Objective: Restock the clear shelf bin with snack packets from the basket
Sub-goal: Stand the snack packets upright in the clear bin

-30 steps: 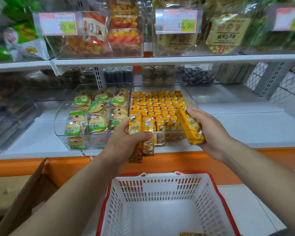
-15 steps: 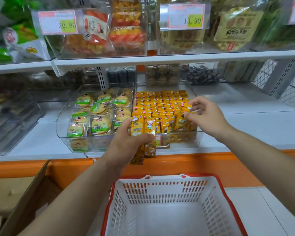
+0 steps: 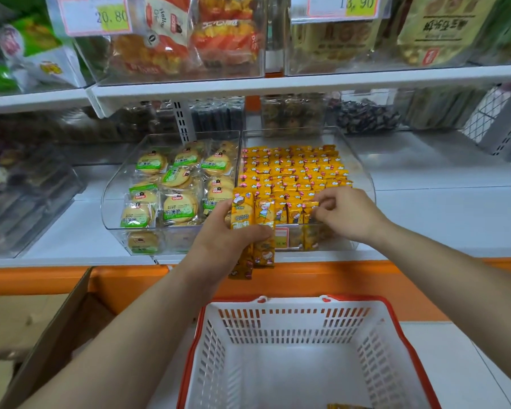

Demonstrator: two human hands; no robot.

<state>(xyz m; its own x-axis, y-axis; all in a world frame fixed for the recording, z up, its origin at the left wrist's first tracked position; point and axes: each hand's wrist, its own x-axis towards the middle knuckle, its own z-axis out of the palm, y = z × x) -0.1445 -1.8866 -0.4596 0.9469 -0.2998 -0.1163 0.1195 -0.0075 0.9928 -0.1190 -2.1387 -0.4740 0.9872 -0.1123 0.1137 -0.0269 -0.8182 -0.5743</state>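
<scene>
A clear shelf bin [image 3: 363, 172] on the lower shelf holds several rows of upright yellow snack packets [image 3: 292, 169]. My left hand [image 3: 222, 240] grips a small bunch of the same yellow packets [image 3: 252, 219] upright in front of the bin's front wall. My right hand [image 3: 345, 214] reaches over the bin's front edge, its fingertips pinching the top of a packet [image 3: 309, 211] in the front row. Below stands a white basket with a red rim [image 3: 295, 358]; one yellow packet [image 3: 347, 406] lies at its bottom edge of view.
A second clear bin [image 3: 112, 187] of round green-labelled biscuit packs sits left of the yellow one. The upper shelf [image 3: 278, 84] with bagged snacks and price tags overhangs. An open cardboard box [image 3: 42, 335] stands lower left. The orange shelf base [image 3: 337, 278] runs behind the basket.
My right hand carried a yellow packet from in front of the bin into its front row and now pinches it there. The left hand kept its bunch in place.
</scene>
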